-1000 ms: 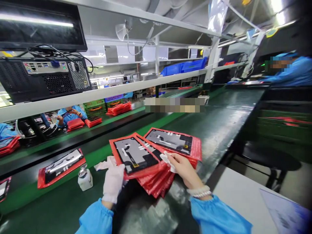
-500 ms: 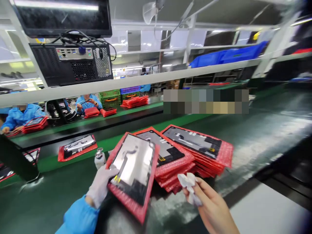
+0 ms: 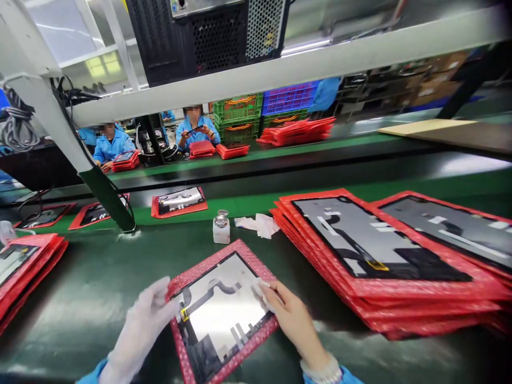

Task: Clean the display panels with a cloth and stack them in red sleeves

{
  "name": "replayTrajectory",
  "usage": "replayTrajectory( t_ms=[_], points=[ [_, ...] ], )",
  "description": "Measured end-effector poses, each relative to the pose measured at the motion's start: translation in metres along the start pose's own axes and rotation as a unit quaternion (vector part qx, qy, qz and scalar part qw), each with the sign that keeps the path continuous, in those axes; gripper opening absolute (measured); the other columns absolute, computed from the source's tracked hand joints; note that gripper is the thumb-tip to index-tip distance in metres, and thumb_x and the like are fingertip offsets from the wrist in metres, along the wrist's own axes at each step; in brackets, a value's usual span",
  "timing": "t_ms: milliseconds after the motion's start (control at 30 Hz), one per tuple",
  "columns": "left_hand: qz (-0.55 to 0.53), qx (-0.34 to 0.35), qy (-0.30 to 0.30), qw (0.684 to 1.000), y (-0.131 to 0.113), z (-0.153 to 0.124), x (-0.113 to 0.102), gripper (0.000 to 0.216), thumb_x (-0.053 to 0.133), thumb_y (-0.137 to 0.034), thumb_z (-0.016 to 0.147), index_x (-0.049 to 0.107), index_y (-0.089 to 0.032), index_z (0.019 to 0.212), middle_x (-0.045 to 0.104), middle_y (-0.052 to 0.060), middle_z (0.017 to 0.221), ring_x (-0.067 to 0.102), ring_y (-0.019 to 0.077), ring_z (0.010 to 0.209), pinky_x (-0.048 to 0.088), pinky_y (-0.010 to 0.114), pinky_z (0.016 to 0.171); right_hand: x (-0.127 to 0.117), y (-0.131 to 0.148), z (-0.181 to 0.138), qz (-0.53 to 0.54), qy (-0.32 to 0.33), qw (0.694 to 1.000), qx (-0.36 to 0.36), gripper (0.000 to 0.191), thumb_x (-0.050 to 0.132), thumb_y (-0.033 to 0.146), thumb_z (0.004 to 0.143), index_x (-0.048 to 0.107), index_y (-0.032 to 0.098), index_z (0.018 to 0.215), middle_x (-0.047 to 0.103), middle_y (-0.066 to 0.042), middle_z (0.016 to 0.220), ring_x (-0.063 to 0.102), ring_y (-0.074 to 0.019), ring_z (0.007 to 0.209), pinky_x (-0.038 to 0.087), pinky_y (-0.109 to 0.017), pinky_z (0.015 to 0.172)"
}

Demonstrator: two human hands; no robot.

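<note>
A flat tablet-like screen panel (image 3: 218, 314) with a silvery back, dark ribbon cable and yellow tape lies on a red bubble-wrap pouch (image 3: 252, 342), in front of me. My left hand (image 3: 138, 322), in a white glove, closes on the panel and pouch at their left edge, thumb on top. My bare right hand (image 3: 294, 314) pinches a crumpled white wipe (image 3: 263, 293) against the panel's right edge. Just beyond the pouch stands a small white bottle with a metal top (image 3: 221, 229). Beside it lies a white cloth (image 3: 260, 225).
Stacked panels on red pouches (image 3: 360, 288) rise at right, with another stack (image 3: 460, 229) behind. More pouches (image 3: 36, 277) lie at left. A green post (image 3: 108, 200) stands on the bench, below a white crossbar (image 3: 256, 80). Co-workers sit across the line.
My left hand has brought the panel from beside the stacks to the bench before me. My right hand with the wipe has come onto it. The view has swung left and down.
</note>
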State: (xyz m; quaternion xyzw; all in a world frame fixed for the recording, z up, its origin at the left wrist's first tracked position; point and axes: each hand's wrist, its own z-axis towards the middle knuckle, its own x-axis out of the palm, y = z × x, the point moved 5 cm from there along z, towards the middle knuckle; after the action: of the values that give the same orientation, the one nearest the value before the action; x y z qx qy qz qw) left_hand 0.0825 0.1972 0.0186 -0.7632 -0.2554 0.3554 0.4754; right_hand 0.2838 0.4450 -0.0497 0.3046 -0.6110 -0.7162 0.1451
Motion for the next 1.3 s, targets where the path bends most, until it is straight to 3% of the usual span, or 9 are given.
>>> replayTrajectory(
  t_ms=[133,233,367,500,600,700,967,1167,1300],
  points=[
    [-0.246,-0.176,0.186,0.935,0.033,-0.037,0.028,0.045,0.067,-0.052,0.068,0.068,-0.016,0.094,0.068,0.008,0.085,0.064,0.0163,0.070,0.046,0.022,0.058,-0.002,-0.004,0.000,-0.073,-0.009,0.997,-0.013,0.042,0.048,0.058,0.080,0.064,0.019,0.084,0.067,-0.003,0.079,0.060,-0.0214,0.074,0.046,-0.029,0.070],
    [-0.322,-0.205,0.171,0.908,0.050,-0.031,0.037,0.033,0.069,-0.046,0.069,0.066,-0.015,0.080,0.063,0.002,0.074,0.054,0.0049,0.051,0.034,0.014,0.041,-0.004,-0.003,0.000,-0.097,-0.018,0.995,-0.012,0.039,0.050,0.056,0.079,0.065,0.020,0.085,0.068,-0.005,0.083,0.061,-0.0228,0.076,0.046,-0.031,0.074],
    [-0.263,-0.110,0.102,0.953,0.034,-0.015,0.042,0.027,0.067,-0.043,0.074,0.064,-0.019,0.085,0.052,-0.005,0.055,0.033,0.0003,0.037,0.020,0.012,0.032,-0.006,-0.003,0.002,-0.074,-0.007,0.997,0.002,0.040,0.049,0.056,0.079,0.065,0.020,0.086,0.067,-0.004,0.079,0.061,-0.0230,0.076,0.046,-0.030,0.073],
    [-0.314,-0.071,0.136,0.937,0.005,-0.023,0.067,0.043,0.071,-0.030,0.071,0.059,-0.023,0.112,0.069,0.003,0.087,0.065,0.0151,0.077,0.052,0.024,0.069,0.007,0.012,-0.009,-0.081,0.015,0.994,-0.065,0.033,0.048,0.049,0.085,0.064,0.020,0.083,0.065,-0.006,0.083,0.059,-0.0230,0.081,0.046,-0.031,0.074],
    [-0.400,-0.091,0.201,0.890,0.008,-0.030,0.091,0.061,0.075,-0.031,0.061,0.057,-0.026,0.119,0.067,0.008,0.112,0.060,0.0314,0.106,0.049,0.042,0.090,0.037,0.033,-0.028,-0.152,0.051,0.967,-0.196,0.025,0.044,0.032,0.091,0.064,0.021,0.081,0.061,-0.007,0.082,0.056,-0.0230,0.082,0.045,-0.035,0.075],
    [-0.394,-0.096,0.182,0.896,0.026,-0.030,0.098,0.066,0.075,-0.034,0.058,0.057,-0.026,0.121,0.067,0.009,0.114,0.056,0.0362,0.113,0.047,0.049,0.093,0.060,0.044,-0.035,-0.246,0.060,0.929,-0.271,0.026,0.040,0.018,0.092,0.065,0.021,0.085,0.057,-0.006,0.076,0.053,-0.0232,0.077,0.043,-0.036,0.068],
    [-0.326,-0.028,0.188,0.926,0.022,-0.028,0.084,0.058,0.066,-0.035,0.068,0.056,-0.026,0.124,0.063,0.007,0.122,0.048,0.0327,0.123,0.037,0.046,0.106,0.071,0.047,-0.032,-0.328,0.144,0.890,-0.282,0.022,0.048,0.010,0.088,0.066,0.022,0.086,0.056,-0.003,0.075,0.052,-0.0195,0.074,0.041,-0.030,0.066],
    [-0.384,-0.035,0.196,0.902,0.033,-0.027,0.091,0.063,0.063,-0.034,0.073,0.047,-0.020,0.132,0.060,0.010,0.125,0.052,0.0311,0.119,0.032,0.047,0.108,0.039,0.039,0.036,-0.329,0.085,0.922,-0.187,0.026,0.040,0.016,0.092,0.064,0.020,0.084,0.058,-0.005,0.087,0.056,-0.0185,0.082,0.043,-0.030,0.073],
    [-0.401,-0.054,0.180,0.897,0.046,-0.023,0.093,0.066,0.068,-0.028,0.071,0.045,-0.017,0.133,0.065,0.013,0.117,0.059,0.0307,0.110,0.035,0.047,0.105,0.056,0.039,0.059,-0.353,0.095,0.911,-0.189,0.026,0.037,0.017,0.092,0.063,0.020,0.087,0.058,-0.004,0.088,0.057,-0.0176,0.077,0.042,-0.029,0.071]
  ],
)
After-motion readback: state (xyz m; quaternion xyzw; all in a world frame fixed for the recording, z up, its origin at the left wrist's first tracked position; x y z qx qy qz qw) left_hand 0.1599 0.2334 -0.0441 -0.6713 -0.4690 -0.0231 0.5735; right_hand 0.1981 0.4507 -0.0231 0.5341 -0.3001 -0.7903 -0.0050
